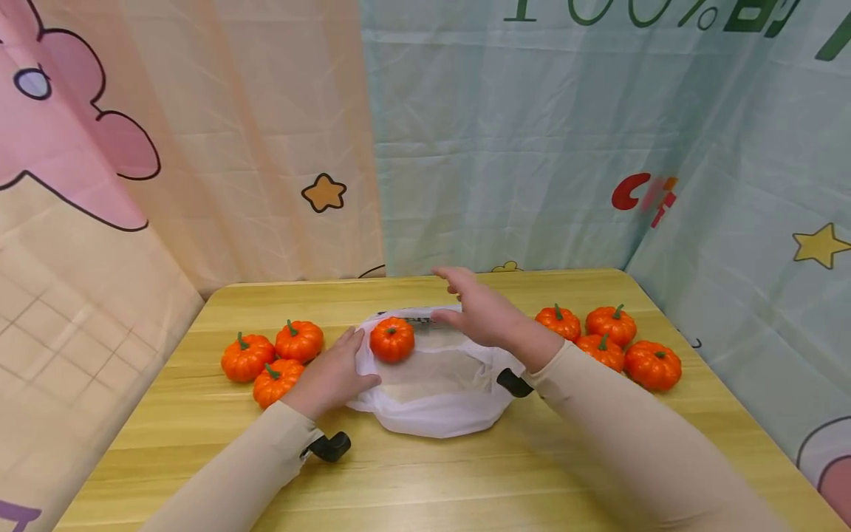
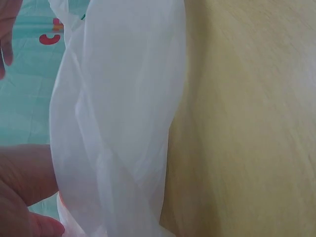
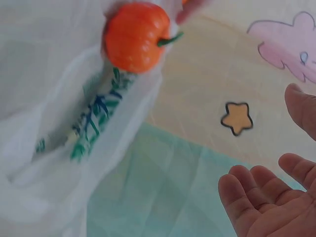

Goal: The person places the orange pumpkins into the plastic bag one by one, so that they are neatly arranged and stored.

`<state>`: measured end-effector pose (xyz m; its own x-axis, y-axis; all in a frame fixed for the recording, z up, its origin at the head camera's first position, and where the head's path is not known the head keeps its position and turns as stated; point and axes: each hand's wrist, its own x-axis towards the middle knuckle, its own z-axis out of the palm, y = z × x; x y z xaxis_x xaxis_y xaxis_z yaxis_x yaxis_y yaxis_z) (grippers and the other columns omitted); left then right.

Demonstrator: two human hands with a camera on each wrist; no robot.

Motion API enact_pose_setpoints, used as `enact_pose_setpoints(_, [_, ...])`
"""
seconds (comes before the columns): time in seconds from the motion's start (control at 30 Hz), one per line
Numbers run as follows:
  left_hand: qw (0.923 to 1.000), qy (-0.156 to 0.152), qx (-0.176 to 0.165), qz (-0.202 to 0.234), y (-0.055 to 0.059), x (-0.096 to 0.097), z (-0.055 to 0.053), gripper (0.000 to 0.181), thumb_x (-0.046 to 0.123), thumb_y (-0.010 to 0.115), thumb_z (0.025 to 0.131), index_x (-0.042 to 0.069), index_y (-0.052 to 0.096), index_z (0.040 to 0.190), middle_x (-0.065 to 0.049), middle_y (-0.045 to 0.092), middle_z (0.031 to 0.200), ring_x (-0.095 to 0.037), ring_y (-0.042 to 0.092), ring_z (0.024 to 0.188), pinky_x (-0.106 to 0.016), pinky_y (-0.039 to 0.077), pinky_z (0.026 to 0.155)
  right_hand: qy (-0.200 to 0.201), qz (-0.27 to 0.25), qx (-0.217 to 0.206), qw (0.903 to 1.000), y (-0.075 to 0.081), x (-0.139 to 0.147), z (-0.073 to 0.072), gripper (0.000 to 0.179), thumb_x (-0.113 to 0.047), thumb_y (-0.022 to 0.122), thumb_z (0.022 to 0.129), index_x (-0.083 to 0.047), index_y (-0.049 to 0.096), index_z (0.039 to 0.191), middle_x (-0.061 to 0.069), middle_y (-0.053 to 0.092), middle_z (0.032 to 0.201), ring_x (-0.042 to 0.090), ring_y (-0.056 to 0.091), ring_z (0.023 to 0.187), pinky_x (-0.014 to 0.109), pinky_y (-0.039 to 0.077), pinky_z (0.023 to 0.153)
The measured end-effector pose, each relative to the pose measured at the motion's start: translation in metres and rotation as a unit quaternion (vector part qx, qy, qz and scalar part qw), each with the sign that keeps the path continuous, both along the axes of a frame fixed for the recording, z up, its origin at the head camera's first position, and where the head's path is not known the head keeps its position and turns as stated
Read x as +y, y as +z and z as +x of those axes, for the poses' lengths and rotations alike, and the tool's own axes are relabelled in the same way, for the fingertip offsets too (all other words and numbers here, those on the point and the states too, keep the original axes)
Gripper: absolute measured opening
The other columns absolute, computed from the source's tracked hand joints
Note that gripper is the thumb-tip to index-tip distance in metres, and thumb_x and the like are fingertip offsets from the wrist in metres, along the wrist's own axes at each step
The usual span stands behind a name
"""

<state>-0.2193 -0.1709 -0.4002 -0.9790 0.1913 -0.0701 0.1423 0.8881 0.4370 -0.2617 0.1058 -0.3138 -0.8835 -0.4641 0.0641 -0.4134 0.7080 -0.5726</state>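
Observation:
A white plastic bag (image 1: 435, 417) with its mouth spread wide lies mid-table. Over the left side of its opening is a small orange pumpkin (image 1: 392, 340) with a green stem, also seen in the right wrist view beside the bag's green print (image 3: 96, 118). My left hand (image 1: 335, 373) is at the bag's left rim, thumb and fingers spread toward the pumpkin. In the left wrist view, the bag's side (image 2: 123, 108) partly hides that hand. Above the bag's right side my right hand (image 1: 482, 307) is raised with fingers apart, holding nothing.
Three pumpkins (image 1: 247, 357) are grouped left of the bag, close to my left forearm. Several more pumpkins (image 1: 653, 366) sit at the right, partly behind my right sleeve. Printed curtains (image 1: 499, 148) hang behind and beside the wooden table (image 1: 412, 488).

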Motion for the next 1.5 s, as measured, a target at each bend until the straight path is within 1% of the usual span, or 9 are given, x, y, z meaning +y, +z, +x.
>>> enact_pose_setpoints(0.13, [1.0,0.0,-0.001,0.0,0.0,0.0,0.0,0.096,0.039,0.081,0.091,0.0,0.032,0.164,-0.026,0.027,0.171,-0.051,0.047,0.145,-0.063,0.044,0.117,-0.005,-0.043,0.03,0.9986,0.014,0.023,-0.001,0.077,-0.024,0.073,0.101,-0.012,0.033,0.165,0.014,0.034,0.168,0.038,0.049,0.143,0.056,0.049,0.114])
enact_pose_setpoints(0.23, [1.0,-0.002,0.0,0.0,0.0,0.0,-0.001,0.096,0.039,0.081,0.091,-0.001,0.032,0.163,-0.026,0.027,0.171,-0.051,0.047,0.145,-0.063,0.044,0.117,-0.024,-0.052,0.053,0.997,0.018,0.043,-0.007,0.074,-0.02,0.072,0.101,-0.008,0.034,0.164,0.018,0.036,0.166,0.04,0.05,0.142,0.058,0.046,0.117])
enact_pose_setpoints(0.37, [1.0,-0.006,0.003,0.0,-0.001,0.0,0.0,0.096,0.039,0.08,0.091,-0.002,0.032,0.163,-0.027,0.027,0.171,-0.051,0.046,0.146,-0.063,0.043,0.117,-0.066,-0.046,0.045,0.9957,0.016,0.073,-0.015,0.073,-0.018,0.07,0.102,-0.007,0.032,0.164,0.019,0.034,0.167,0.042,0.046,0.143,0.061,0.043,0.118])
enact_pose_setpoints(0.57, [1.0,0.0,-0.001,0.0,-0.001,-0.001,0.0,0.096,0.039,0.08,0.091,-0.001,0.031,0.164,-0.026,0.026,0.172,-0.051,0.044,0.147,-0.063,0.042,0.118,-0.125,0.011,0.018,0.992,0.001,0.114,-0.026,0.077,-0.027,0.068,0.104,-0.009,0.027,0.167,0.02,0.028,0.171,0.046,0.04,0.148,0.064,0.041,0.118])
enact_pose_setpoints(0.73, [1.0,-0.002,0.001,0.0,-0.002,-0.001,0.0,0.095,0.039,0.08,0.092,-0.001,0.031,0.164,-0.026,0.026,0.172,-0.051,0.044,0.148,-0.063,0.041,0.118,-0.15,0.046,0.008,0.9876,-0.017,0.14,-0.032,0.081,-0.03,0.069,0.103,-0.006,0.026,0.166,0.024,0.029,0.17,0.049,0.037,0.149,0.067,0.036,0.121])
enact_pose_setpoints(0.9, [1.0,-0.001,-0.002,0.001,-0.001,0.001,0.0,0.095,0.039,0.079,0.092,-0.001,0.031,0.164,-0.026,0.026,0.172,-0.05,0.044,0.148,-0.064,0.041,0.118,-0.157,0.068,-0.01,0.9853,-0.033,0.159,-0.033,0.086,-0.03,0.071,0.101,0.0,0.023,0.166,0.029,0.029,0.168,0.052,0.032,0.151,0.069,0.031,0.122])
enact_pose_setpoints(1.13, [1.0,0.001,-0.004,0.0,0.002,0.002,0.002,0.095,0.038,0.08,0.092,-0.001,0.032,0.163,-0.026,0.026,0.172,-0.051,0.044,0.148,-0.064,0.041,0.118,-0.163,0.084,-0.027,0.9826,-0.052,0.173,-0.032,0.093,-0.033,0.076,0.097,0.003,0.023,0.164,0.032,0.026,0.168,0.055,0.026,0.152,0.07,0.026,0.123])
enact_pose_setpoints(1.33, [1.0,0.001,-0.003,0.0,0.002,0.002,0.003,0.095,0.038,0.08,0.092,-0.002,0.032,0.163,-0.026,0.026,0.171,-0.051,0.044,0.147,-0.064,0.042,0.118,-0.159,0.09,-0.041,0.9823,-0.065,0.18,-0.031,0.097,-0.038,0.077,0.095,0.006,0.023,0.163,0.035,0.027,0.165,0.056,0.029,0.15,0.071,0.029,0.122])
enact_pose_setpoints(1.5, [1.0,0.0,-0.002,-0.001,0.002,0.002,0.002,0.095,0.038,0.08,0.092,-0.001,0.032,0.163,-0.026,0.026,0.172,-0.051,0.046,0.146,-0.064,0.042,0.118,-0.157,0.098,-0.044,0.9817,-0.07,0.183,-0.029,0.098,-0.038,0.077,0.095,0.009,0.024,0.162,0.038,0.028,0.164,0.058,0.031,0.148,0.071,0.03,0.121])
